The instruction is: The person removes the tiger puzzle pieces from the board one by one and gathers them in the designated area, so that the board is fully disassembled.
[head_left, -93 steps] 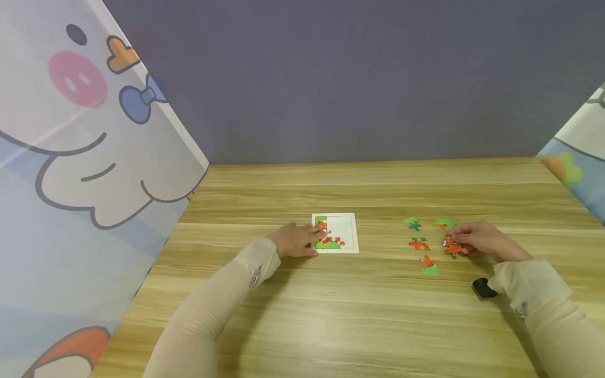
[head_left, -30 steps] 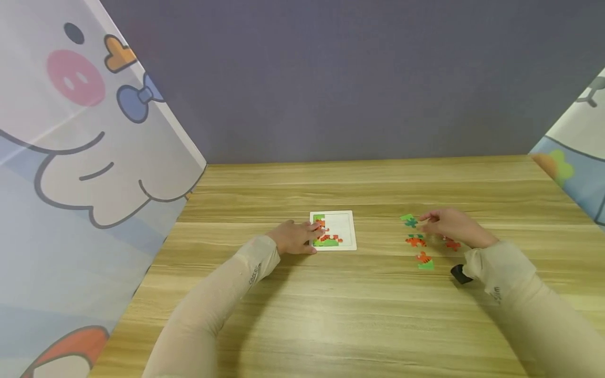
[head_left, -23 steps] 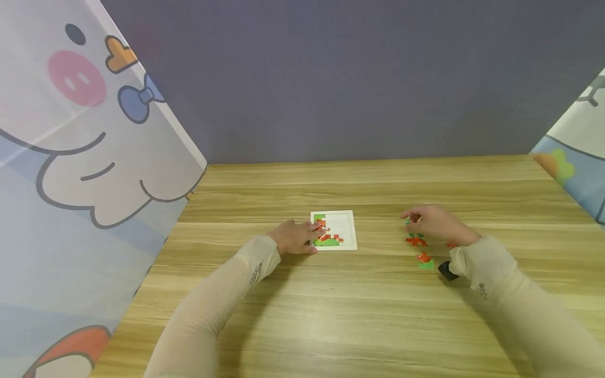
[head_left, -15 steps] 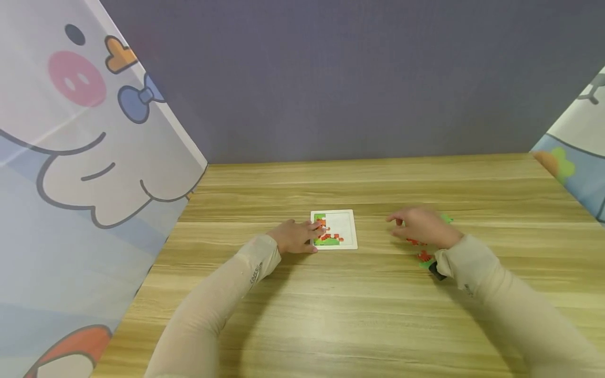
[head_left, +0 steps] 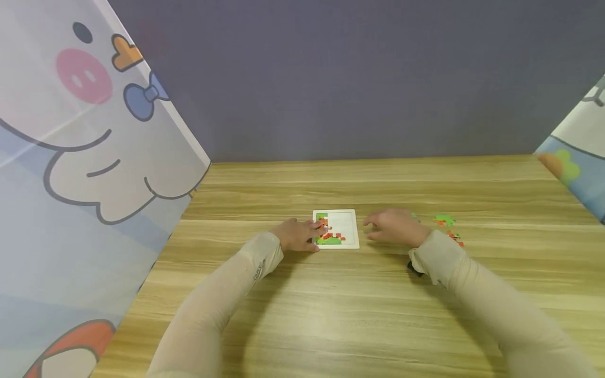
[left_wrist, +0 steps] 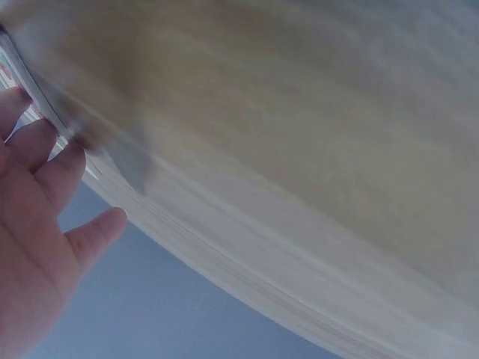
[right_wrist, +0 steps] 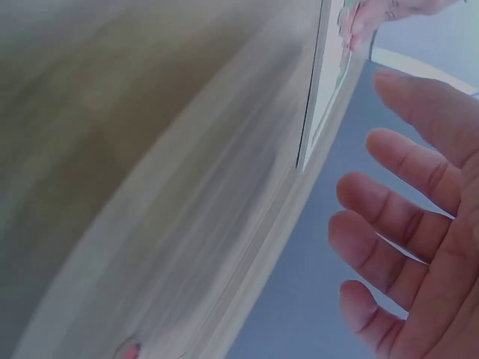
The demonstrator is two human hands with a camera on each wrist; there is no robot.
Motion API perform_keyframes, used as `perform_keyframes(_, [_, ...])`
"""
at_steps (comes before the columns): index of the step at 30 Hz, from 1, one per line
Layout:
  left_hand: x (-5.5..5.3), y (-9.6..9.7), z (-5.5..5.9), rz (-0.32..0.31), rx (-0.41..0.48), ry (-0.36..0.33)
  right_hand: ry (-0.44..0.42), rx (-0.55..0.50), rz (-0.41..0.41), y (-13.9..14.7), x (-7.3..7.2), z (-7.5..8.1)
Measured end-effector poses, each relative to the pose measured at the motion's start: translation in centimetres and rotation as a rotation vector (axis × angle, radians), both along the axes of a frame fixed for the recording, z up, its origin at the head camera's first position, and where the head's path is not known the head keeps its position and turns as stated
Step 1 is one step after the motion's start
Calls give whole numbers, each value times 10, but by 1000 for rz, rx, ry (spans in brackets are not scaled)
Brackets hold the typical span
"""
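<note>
My left hand (head_left: 298,235) rests with spread fingers on the left side of a white square puzzle tray (head_left: 348,214). Joined pieces, a green and orange picture section (head_left: 331,240), fill the tray's left and bottom; the rest of its base is bare white. Just right of the tray hovers my right hand (head_left: 393,227), its fingers loosely bent. The right wrist view shows those fingers (right_wrist: 374,250) apart with nothing between them. Behind that hand lie a green-and-orange puzzle piece (head_left: 444,219) and an orange puzzle piece (head_left: 456,239). Other loose pieces are mostly hidden by the hand and sleeve.
Everything lies on a wood-grain table (head_left: 331,310). A grey wall (head_left: 359,84) rises along its far edge, with a cartoon-printed panel (head_left: 123,173) at the left. A small black object (head_left: 415,269) shows under the right cuff.
My right hand has let go of the orange puzzle piece, passed over the loose pieces and moved left toward the tray. The left hand keeps its place on the tray.
</note>
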State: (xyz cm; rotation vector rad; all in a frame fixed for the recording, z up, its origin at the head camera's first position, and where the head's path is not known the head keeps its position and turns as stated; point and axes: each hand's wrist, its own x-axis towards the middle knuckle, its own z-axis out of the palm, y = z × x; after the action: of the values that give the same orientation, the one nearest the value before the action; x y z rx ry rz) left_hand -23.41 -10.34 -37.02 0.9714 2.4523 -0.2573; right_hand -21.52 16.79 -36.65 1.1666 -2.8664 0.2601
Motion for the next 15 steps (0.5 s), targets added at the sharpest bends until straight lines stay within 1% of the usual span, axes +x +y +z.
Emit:
perform_keyframes(5, [0, -1, -2, 5, 0, -5, 0, 30, 21, -11, -3, -2])
perform_keyframes(8, [0, 0, -2, 2, -5, -2, -26, 26, 33, -16, -5, -2])
perform_keyframes(15, [-1, -1, -1, 17, 10, -7, -155, -6, 68, -30, -10, -1])
